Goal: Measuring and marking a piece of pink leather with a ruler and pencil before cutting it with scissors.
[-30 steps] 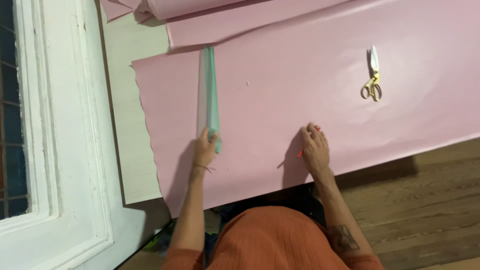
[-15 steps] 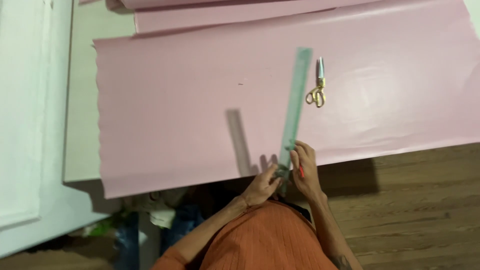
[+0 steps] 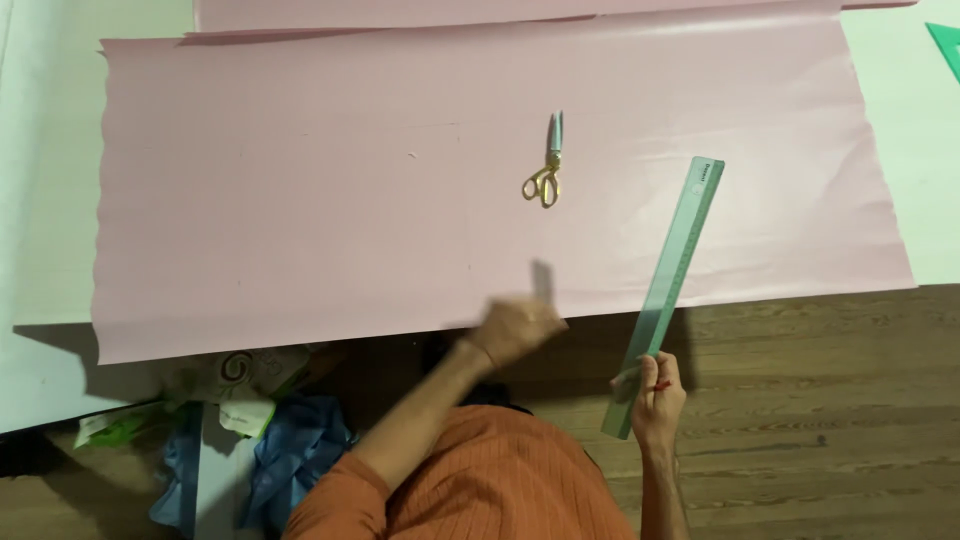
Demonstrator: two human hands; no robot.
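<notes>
Head view, left to right. At 8 o'clock, under the bench [image 3: 40, 250] edge, I see a pile of blue cloth [image 3: 290, 450] and white-green bags [image 3: 240, 385] on the wooden floor [image 3: 820, 400]. Big pink paper sheet [image 3: 300, 220] covers most of the bench, near edge overhanging slightly; a second pink sheet [image 3: 450, 12] lies behind it at 12 o'clock. Left hand [image 3: 515, 328] sits at the sheet's near edge, just below centre, motion-blurred: can't tell if it's clenched or released, and I see nothing in it. Gold-handled scissors [image 3: 545, 165] lie on the sheet at 12 o'clock from that hand, well apart, untouched. Right hand [image 3: 655, 400] at 5 o'clock is off the bench, over the floor, grasping the lower end of a long translucent green ruler [image 3: 672, 280]. Ruler is tilted, its top end pointing to 1 o'clock and lying over the pink sheet's near right part, its lower end past the bench edge. Green corner of something [image 3: 945, 40] at far 2 o'clock, cut off by the frame. Orange sleeve [image 3: 480, 480] at 6 o'clock.
</notes>
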